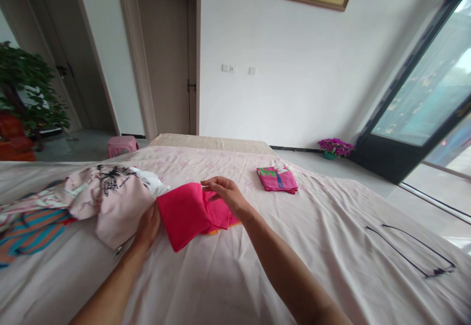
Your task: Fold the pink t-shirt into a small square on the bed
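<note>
A bright red-pink garment (184, 214), partly folded, lies on the bedspread in front of me, an orange edge peeking out beneath it. At its left edge is my left hand (149, 224), closed on the cloth, with the fingertips partly hidden. My right hand (226, 195) reaches over the garment's far side; its fingers are stretched and apart from the thumb, the fingertips at the top of the raised fold. To the right lies a folded magenta garment (270, 183) with a green and blue print.
Loose clothes heap up at left, including a pale pink top (116, 197) and a striped blue-orange garment (37, 229). Black-framed glasses (408, 251) rest on the bedspread (324, 246) at right. Beyond the bed stand a pink stool (122, 144) and purple flowers (335, 146).
</note>
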Motion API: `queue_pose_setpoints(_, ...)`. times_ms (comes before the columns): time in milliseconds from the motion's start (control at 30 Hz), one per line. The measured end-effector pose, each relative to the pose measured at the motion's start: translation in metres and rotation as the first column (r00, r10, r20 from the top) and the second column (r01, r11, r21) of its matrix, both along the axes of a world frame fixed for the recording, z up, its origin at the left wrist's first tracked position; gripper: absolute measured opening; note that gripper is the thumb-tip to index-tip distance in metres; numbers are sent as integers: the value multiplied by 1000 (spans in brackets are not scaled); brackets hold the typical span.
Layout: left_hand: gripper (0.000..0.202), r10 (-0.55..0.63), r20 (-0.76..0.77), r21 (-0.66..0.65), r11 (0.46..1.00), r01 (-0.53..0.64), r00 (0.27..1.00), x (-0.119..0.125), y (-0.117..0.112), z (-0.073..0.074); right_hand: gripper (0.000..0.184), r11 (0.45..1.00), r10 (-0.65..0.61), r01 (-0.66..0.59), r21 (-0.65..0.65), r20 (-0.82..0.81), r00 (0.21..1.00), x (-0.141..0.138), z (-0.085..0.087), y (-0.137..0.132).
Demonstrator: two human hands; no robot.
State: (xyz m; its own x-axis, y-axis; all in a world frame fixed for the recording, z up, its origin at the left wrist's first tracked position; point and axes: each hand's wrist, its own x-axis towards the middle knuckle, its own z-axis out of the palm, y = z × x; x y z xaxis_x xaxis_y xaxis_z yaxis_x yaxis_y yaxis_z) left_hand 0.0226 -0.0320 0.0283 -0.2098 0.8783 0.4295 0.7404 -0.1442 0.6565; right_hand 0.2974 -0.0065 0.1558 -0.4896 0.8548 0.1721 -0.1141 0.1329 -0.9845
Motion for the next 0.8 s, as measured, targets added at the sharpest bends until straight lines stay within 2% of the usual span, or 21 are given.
queue_pose_setpoints(100, 61, 10, 304, 20, 1000, -17, 953, -12, -4, 2, 22, 975, -220, 222, 8, 177, 959, 10, -23, 16)
queue_pose_setpoints(167, 58, -14, 416, 11, 1000, 10, 909, -12, -5, 0, 20, 931, -364, 339, 132, 358, 860, 22, -43, 26)
queue_pose_setpoints(200, 57, -20, 403, 4, 1000, 21, 915, -10, -4, -1, 21, 911, -411, 353, 211, 441, 798, 28, -52, 28)
queue_pose_setpoints(267, 56, -8, 274, -3, 1000, 9, 962, -4, -3, -3, 27, 890, -452, 306, 339, 561, 693, 38, -65, 28)
queue_pose_setpoints(333, 54, 38, 62, -4, 999, -37, 997, 2, -2, -5, 37, 883, -453, 217, 417, 634, 626, 43, -70, 23)
queue_pose_setpoints(400, 47, 90, -143, -13, 996, -93, 986, 5, -4, -6, 46, 867, -462, 133, 480, 677, 572, 46, -70, 15)
queue_pose_setpoints(500, 30, 127, -310, -58, 987, -152, 942, 4, -8, -5, 47, 855, -449, 15, 519, 724, 524, 45, -63, 5)
queue_pose_setpoints(567, 27, 154, -335, -58, 981, -183, 930, 1, -11, -3, 37, 839, -444, -64, 540, 749, 493, 44, -59, 2)
queue_pose_setpoints(667, 29, 191, -265, 17, 981, -194, 945, -2, -14, 0, 18, 803, -483, -145, 578, 774, 409, 40, -54, 1)
queue_pose_setpoints(800, 32, 231, -15, 101, 968, -228, 973, -7, -16, 6, 25, 791, -520, -161, 590, 788, 330, 37, -49, 1)
